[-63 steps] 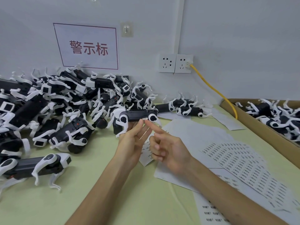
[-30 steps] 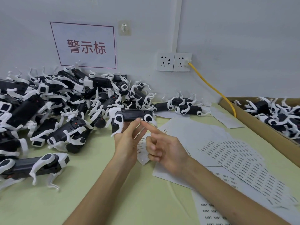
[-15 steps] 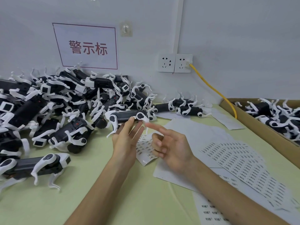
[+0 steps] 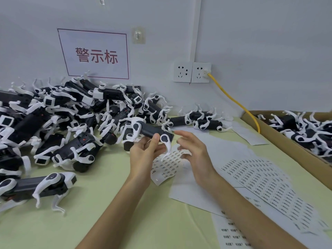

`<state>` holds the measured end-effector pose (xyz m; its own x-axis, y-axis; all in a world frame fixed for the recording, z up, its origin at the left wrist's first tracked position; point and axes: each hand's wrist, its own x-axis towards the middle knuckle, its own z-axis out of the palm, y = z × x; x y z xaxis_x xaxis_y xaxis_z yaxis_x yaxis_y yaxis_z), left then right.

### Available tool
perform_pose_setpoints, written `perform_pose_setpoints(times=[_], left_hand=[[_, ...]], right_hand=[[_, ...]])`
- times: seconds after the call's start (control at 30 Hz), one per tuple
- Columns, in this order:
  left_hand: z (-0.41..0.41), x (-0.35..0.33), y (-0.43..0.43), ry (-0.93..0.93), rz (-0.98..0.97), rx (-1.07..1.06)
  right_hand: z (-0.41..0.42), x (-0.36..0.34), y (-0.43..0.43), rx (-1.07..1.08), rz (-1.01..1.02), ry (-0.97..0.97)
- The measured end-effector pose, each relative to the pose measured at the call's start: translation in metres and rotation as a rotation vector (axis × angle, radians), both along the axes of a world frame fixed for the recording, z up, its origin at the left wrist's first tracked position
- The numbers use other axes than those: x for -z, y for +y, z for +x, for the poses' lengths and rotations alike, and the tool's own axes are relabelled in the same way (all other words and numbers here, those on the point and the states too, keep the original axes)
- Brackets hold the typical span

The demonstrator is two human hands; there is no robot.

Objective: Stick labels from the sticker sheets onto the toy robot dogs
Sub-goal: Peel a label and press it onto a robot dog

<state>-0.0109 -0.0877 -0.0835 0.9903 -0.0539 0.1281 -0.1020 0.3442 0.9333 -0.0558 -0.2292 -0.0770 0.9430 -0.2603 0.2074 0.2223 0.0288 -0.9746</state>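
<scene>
The toy robot dog (image 4: 150, 131), like the others in the heap, is of hard plastic: the black body has a dull sheen, and the white legs are smooth and slightly glossy. The sticker sheets (image 4: 265, 180) are thin matt paper. The counter (image 4: 107, 221) has a smooth matt covering. The box (image 4: 291, 150) is plain brown cardboard.

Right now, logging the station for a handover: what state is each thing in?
left hand, grips toy robot dog, lifted off table
right hand, open, nothing visibly held
small sticker sheet, lying on table below hands
dog pile, heaped at table's left
cardboard box, open, dogs inside
yellow cable, plugged into right socket
left socket, unused
</scene>
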Motion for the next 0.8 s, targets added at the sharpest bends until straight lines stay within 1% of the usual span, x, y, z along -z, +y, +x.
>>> perform_pose_setpoints(times=[0.07,0.13,0.27,0.37,0.43,0.5,0.6,0.7,0.77,0.8], left_hand=[[-0.002,0.0,-0.002,-0.043,0.083,-0.003],[-0.003,0.0,-0.002,-0.064,0.113,0.008],[-0.007,-0.001,0.0,-0.047,0.07,0.069],[-0.008,-0.002,0.001,0.006,0.062,0.127],[-0.005,-0.002,0.001,0.065,0.079,0.159],[-0.004,-0.003,0.001,0.127,0.078,0.192],[-0.007,-0.004,-0.003,0.151,0.047,0.264],[-0.007,-0.004,-0.004,0.116,-0.004,0.284],[-0.004,-0.004,0.001,0.046,0.039,0.226],[-0.002,-0.004,0.004,0.028,0.055,0.183]], right_hand=[[0.0,0.0,0.003,-0.07,-0.094,0.015],[-0.001,0.0,0.008,-0.134,-0.123,0.028],[-0.001,0.0,0.007,-0.127,-0.124,0.029],[0.001,0.0,0.004,-0.106,-0.085,0.067],[0.004,0.0,0.001,-0.11,0.025,0.135],[0.005,-0.003,-0.005,-0.119,0.174,0.249],[0.006,-0.007,-0.02,-0.118,0.337,0.335],[0.008,-0.014,-0.034,-0.027,0.412,0.332],[0.008,-0.022,-0.052,0.078,0.584,0.25],[0.007,-0.027,-0.067,0.126,0.72,0.141]])
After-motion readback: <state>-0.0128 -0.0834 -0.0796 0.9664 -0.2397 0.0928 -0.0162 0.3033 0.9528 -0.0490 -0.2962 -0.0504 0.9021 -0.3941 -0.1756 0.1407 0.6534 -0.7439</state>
